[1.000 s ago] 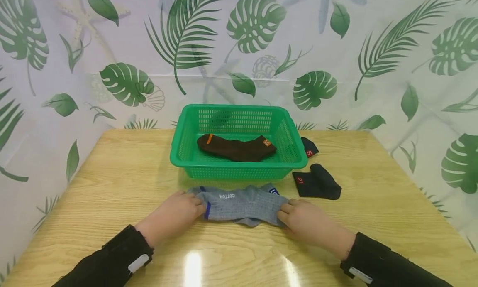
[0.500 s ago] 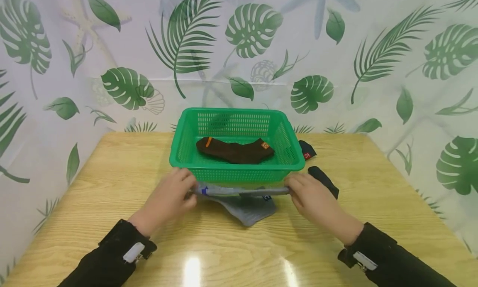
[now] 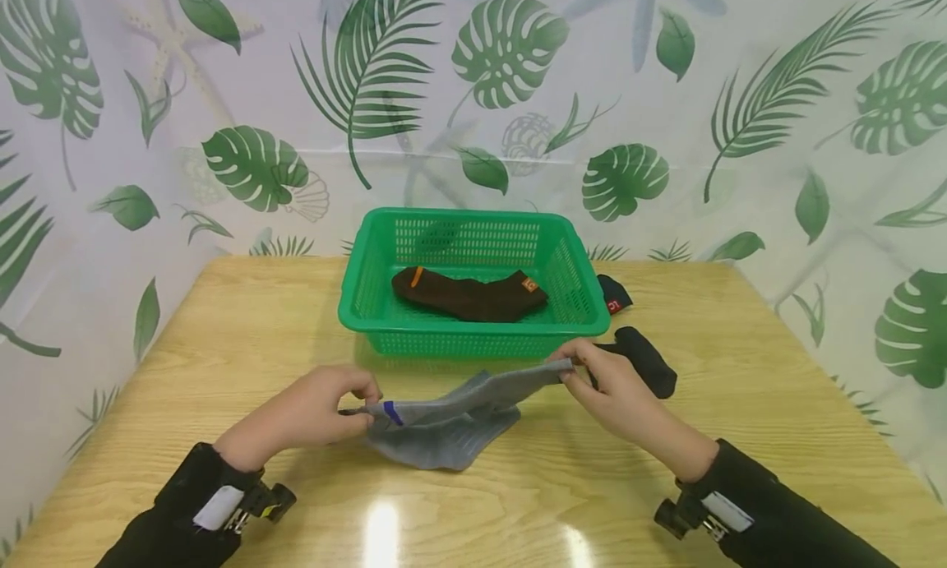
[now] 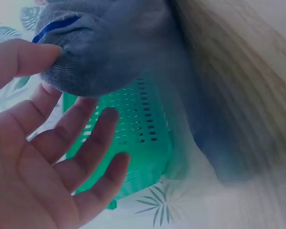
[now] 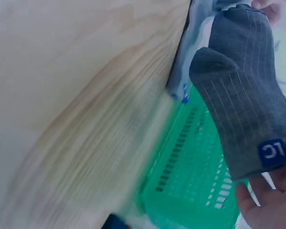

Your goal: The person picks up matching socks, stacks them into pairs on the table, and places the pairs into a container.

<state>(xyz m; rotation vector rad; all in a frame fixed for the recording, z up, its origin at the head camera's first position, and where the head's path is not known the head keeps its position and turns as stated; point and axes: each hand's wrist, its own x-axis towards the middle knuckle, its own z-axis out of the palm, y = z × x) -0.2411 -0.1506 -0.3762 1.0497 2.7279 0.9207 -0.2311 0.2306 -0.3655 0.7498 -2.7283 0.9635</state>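
Note:
A grey sock (image 3: 481, 395) is stretched above the table between both hands. My left hand (image 3: 311, 408) pinches its toe end, beside a blue stripe; in the left wrist view, the thumb presses that toe while the other fingers spread. My right hand (image 3: 610, 387) pinches the cuff, which bears a blue label (image 5: 272, 153) in the right wrist view. Below and partly behind it is a second grey sock (image 3: 436, 449), blurred in the left wrist view. Just behind the hands stands a green basket (image 3: 473, 338) with a brown sock (image 3: 469, 297) lying inside.
A black sock (image 3: 647, 362) lies right of the basket, partly covered by my right hand. Another black sock (image 3: 614, 293) shows behind the basket's right side. The wooden table (image 3: 251, 321) ends at a leaf-patterned cloth (image 3: 473, 173).
Both hands have lifted the top grey sock off the table and tilted it, right end higher. The left hand came back toward the person after rising; the second grey sock has shifted left underneath.

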